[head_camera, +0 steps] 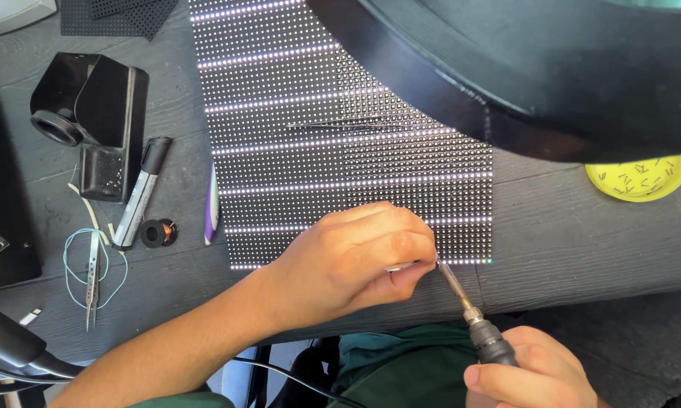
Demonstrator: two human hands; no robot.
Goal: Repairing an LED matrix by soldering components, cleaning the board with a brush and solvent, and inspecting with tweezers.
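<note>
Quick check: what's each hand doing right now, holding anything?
Left hand: closed in a pinch at the lower edge of the LED panel; what it holds cannot be told.
Right hand: closed on the soldering iron.

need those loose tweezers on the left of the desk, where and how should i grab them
Pinch the tweezers across the wider upper half, coming straight down from above. They lie flat, points toward the desk edge, over a loop of blue wire, so keep fingers clear of it.
</note>
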